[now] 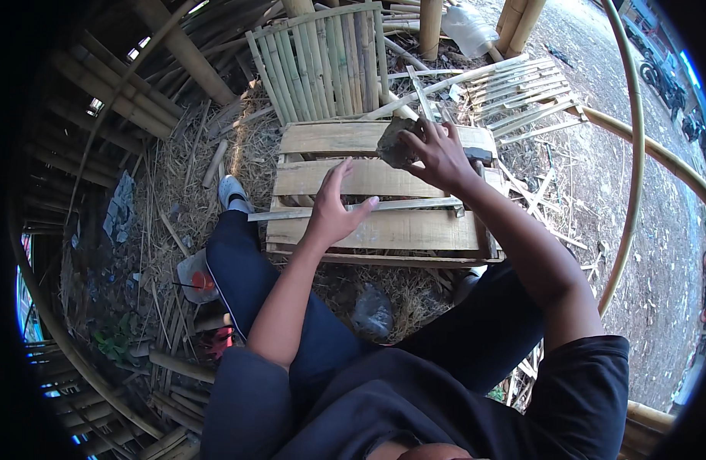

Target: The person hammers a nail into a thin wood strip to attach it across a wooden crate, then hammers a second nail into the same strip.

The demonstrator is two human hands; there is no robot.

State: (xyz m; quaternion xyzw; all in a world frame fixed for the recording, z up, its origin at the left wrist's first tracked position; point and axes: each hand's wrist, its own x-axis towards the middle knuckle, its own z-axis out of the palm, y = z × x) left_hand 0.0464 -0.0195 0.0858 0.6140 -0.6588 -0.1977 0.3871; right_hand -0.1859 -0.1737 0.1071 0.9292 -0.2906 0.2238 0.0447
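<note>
My right hand [443, 157] grips a grey rock [396, 143] and holds it above the far part of a wooden pallet [383, 230]. My left hand [334, 211] rests with fingers spread on a thin bamboo slat [414, 205] that lies across the pallet's planks. The rock is raised a little beyond the slat. I sit with my legs in dark trousers on either side of the pallet's near edge.
A panel of bamboo slats [322, 65] leans behind the pallet, and another slatted panel [521, 92] lies at the back right. Straw and bamboo offcuts litter the ground. A curved bamboo pole [636, 153] arcs on the right. A plastic cup [196, 280] sits by my left leg.
</note>
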